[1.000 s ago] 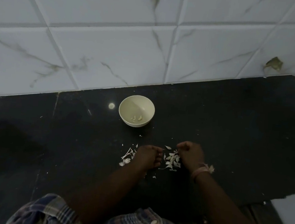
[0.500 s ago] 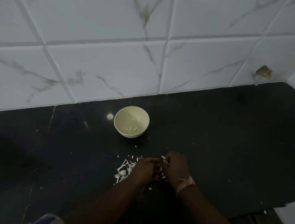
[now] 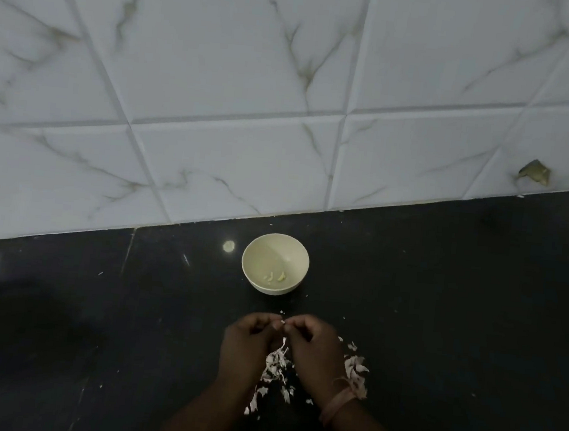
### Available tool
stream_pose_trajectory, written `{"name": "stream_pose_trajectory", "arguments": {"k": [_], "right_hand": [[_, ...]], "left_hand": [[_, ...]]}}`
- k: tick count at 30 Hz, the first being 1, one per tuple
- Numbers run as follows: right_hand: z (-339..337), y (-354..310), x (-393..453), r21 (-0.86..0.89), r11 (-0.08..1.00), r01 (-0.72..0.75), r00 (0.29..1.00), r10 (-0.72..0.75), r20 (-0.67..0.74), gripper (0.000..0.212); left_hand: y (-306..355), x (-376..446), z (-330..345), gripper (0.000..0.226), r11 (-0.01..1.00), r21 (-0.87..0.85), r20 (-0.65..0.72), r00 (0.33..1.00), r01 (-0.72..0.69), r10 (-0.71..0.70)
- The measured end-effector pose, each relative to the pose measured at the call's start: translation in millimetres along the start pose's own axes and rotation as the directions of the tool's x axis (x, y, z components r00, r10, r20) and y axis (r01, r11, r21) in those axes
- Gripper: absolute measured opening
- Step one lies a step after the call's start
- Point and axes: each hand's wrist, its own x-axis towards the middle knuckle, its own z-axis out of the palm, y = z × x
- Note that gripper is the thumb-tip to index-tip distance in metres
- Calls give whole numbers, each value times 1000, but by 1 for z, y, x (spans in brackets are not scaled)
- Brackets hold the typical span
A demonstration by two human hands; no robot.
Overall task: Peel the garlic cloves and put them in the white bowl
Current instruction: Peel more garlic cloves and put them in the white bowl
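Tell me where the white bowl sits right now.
In the head view the bowl stands upright on the black counter, near centre, just beyond the hands and short of the tiled wall.

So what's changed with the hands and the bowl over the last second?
The left hand and right hand, apart a second ago, have come together above the peel scraps, fingertips pinching a small pale piece between them. The white bowl stays put, a few cloves still inside.
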Motion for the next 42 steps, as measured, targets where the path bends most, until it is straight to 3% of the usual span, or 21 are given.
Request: {"name": "stream_pose_trajectory", "arguments": {"k": [6, 15, 30, 42], "right_hand": [[10, -24, 1, 27, 996, 86, 995, -85, -49, 14], [4, -46, 10, 0, 990, 139, 986, -138, -95, 13], [-7, -65, 24, -127, 972, 197, 975, -208, -77, 4], [-7, -67, 28, -150, 962, 229, 965, -245, -98, 10]], "left_hand": [[21, -1, -14, 15, 976, 130, -50, 982, -176, 184], [35, 3, -15, 18, 936, 189, -33, 951, -296, 307], [59, 8, -16, 25, 912, 203, -13, 931, -355, 365], [67, 14, -12, 31, 895, 257, -2, 926, -365, 378]]}}
